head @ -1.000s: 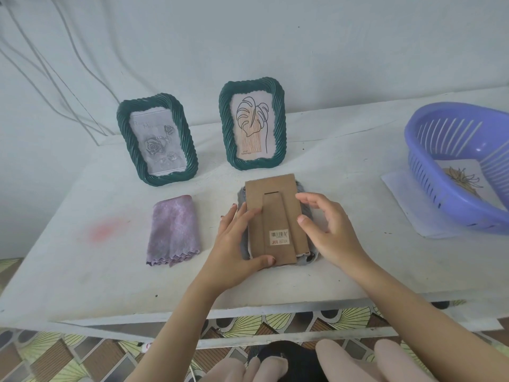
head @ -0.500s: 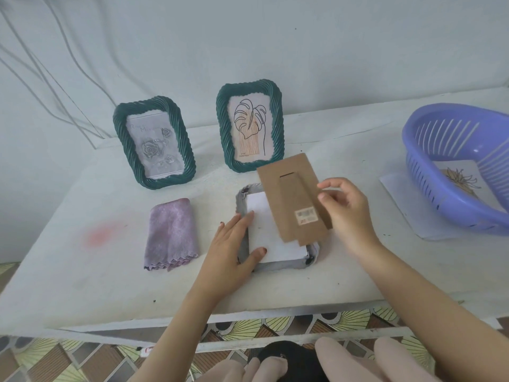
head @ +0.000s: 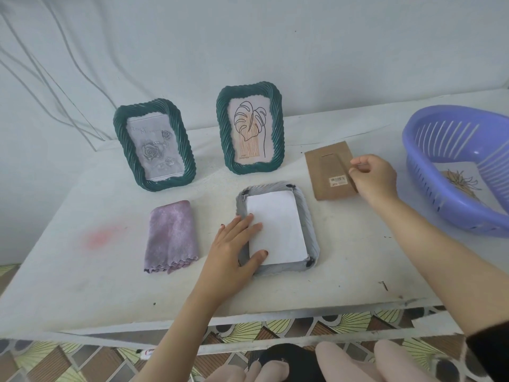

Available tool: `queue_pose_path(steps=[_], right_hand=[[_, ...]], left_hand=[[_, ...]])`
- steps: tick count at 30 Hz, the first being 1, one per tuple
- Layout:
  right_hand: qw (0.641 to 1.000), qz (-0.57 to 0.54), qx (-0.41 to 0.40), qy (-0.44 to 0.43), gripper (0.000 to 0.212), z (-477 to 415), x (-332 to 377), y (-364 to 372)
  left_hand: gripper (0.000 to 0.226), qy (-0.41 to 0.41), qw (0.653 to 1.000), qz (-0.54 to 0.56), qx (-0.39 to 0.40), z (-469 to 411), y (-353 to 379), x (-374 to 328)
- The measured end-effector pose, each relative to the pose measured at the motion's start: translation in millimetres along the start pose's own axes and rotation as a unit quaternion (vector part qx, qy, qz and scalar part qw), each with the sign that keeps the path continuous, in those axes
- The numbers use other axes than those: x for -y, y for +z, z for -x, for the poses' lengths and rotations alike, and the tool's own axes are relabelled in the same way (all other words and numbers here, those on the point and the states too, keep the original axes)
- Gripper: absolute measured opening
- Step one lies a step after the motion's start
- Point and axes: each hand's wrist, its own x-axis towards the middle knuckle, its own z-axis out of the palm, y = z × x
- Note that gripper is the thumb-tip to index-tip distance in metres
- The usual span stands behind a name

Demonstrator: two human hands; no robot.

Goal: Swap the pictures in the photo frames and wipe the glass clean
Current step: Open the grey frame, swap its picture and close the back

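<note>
One wide-angle camera, worn on the person's head, looks forward and steeply down across the white table [head: 82, 271] from its near edge. It sits close: the left hand [head: 234, 244] and right hand [head: 373, 176] fall mid-frame, with the wall [head: 275, 37] above and the patterned floor [head: 344, 323] below.

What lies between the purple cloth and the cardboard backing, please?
In the head view, the overturned grey frame holding a white sheet, left hand resting on it.

Purple basket [head: 446, 208] at right, white table [head: 82, 271], patterned floor [head: 344, 323]
</note>
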Motion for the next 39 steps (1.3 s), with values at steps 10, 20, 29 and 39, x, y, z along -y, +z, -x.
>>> queue_pose_path(steps=[10, 20, 29, 39], right_hand=[[0.971, 0.060, 0.021, -0.232, 0.023, 72, 17, 14], [0.941, 0.163, 0.068, -0.289, 0.032, 123, 18, 35], [0.929, 0.203, 0.017, -0.310, 0.021, 126, 21, 32], [0.979, 0.026, 0.112, -0.170, 0.022, 128, 28, 27]], left_hand=[[0.059, -0.012, 1.000, 0.016, -0.011, -1, -1, -2], [0.060, -0.012, 1.000, 0.010, -0.009, 0, -4, -5], [0.059, -0.016, 1.000, 0.010, -0.006, -1, -4, -5], [0.057, -0.028, 0.999, 0.028, -0.002, 0, -6, -6]])
